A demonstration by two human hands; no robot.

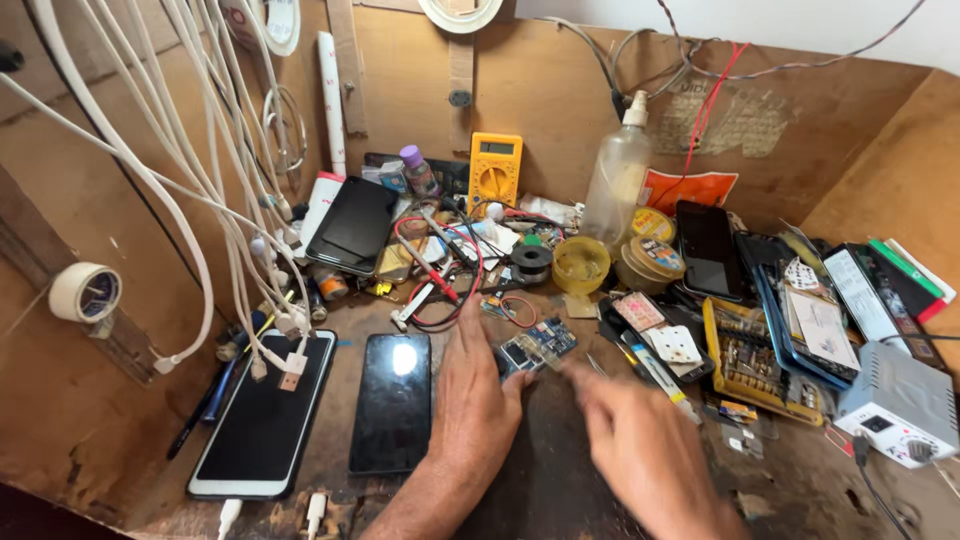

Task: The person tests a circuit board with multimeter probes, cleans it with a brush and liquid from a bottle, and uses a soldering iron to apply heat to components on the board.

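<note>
left hand (470, 400) flat, fingers spread, pinning circuit board (537, 347); board's long axis toward 2 o'clock; blurred right hand (640, 440), grip indiscernible; black phone (392, 400) at 9 o'clock.

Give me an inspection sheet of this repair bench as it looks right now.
Surface: worn, dark wooden bench, boxed in by board walls.
Job's things: small blue circuit board at the fingertips of both hands.
Clutter: two dark phones lying flat, yellow multimeter, plastic squeeze bottle, solder spool, yellow parts tray, grey power unit.
Grippers: left hand rests flat, fingers on the board; right hand is blurred, reaching to it, possibly pinching a thin tool.
Cables: white charging cables hang at left; red probe lead coils mid-bench.
Surroundings: tape roll on left wall.
</note>
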